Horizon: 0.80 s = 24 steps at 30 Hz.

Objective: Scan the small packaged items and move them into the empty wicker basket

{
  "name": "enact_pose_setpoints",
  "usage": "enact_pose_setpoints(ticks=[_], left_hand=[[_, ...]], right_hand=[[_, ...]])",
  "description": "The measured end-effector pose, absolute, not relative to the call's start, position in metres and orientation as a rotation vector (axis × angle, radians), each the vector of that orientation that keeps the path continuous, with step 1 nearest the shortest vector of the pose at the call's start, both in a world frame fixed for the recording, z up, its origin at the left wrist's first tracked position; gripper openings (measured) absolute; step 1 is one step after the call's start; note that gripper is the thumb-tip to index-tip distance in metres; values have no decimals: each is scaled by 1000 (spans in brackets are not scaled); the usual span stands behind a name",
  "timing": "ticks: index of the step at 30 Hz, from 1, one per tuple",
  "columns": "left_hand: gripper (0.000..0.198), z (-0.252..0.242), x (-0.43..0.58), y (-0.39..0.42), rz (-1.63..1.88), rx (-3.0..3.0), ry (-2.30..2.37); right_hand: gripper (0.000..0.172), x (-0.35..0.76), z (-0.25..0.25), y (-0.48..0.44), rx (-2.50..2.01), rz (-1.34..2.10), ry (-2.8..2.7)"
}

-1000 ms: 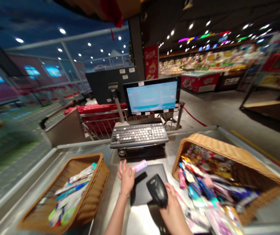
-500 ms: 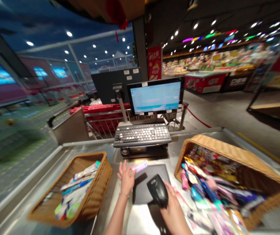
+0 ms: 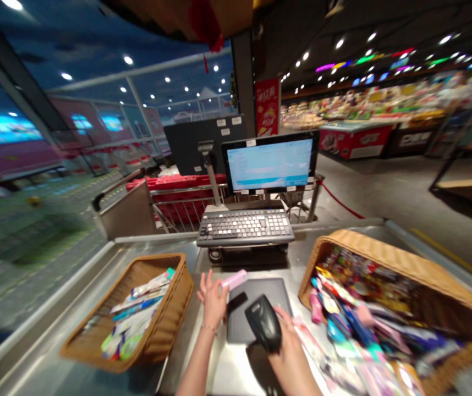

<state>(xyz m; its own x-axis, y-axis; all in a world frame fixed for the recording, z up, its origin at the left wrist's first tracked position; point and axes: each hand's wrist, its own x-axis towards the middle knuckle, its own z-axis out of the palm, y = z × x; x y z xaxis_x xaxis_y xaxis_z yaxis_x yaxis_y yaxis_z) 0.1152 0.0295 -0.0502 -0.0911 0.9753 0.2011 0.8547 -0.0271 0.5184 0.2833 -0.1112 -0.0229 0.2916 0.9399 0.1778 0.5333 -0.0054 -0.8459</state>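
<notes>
Between the thumb and finger of my left hand [image 3: 213,300] is a small pink tube-like item [image 3: 235,279], pointing to the right; its exact kind is too blurred to read. The other fingers of that hand are spread. My right hand [image 3: 291,346] grips a black barcode scanner [image 3: 263,323], its head tilted toward the pink item. Both hands are above a dark grey flat pad [image 3: 275,289] set in the metal counter. The scanner and the item are apart.
A wicker basket [image 3: 188,280] with several packaged items stands left. At right, a larger wicker basket [image 3: 345,242] holds many colourful packs, some spilling onto the counter. Ahead are a keyboard [image 3: 246,226], a lit screen [image 3: 271,165] and the dark back of another monitor [image 3: 186,146].
The view has shifted a little, so the surroundings sit slightly further right. The pink item has turned slightly in my left hand, and the scanner has moved slightly left.
</notes>
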Motion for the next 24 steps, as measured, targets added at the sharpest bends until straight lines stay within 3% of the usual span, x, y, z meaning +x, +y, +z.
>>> enact_pose_setpoints(ticks=[24], left_hand=[[25,-31,82,17,909,1915,2102]], right_hand=[[54,265,-39,-105,-1511,680,-1561]])
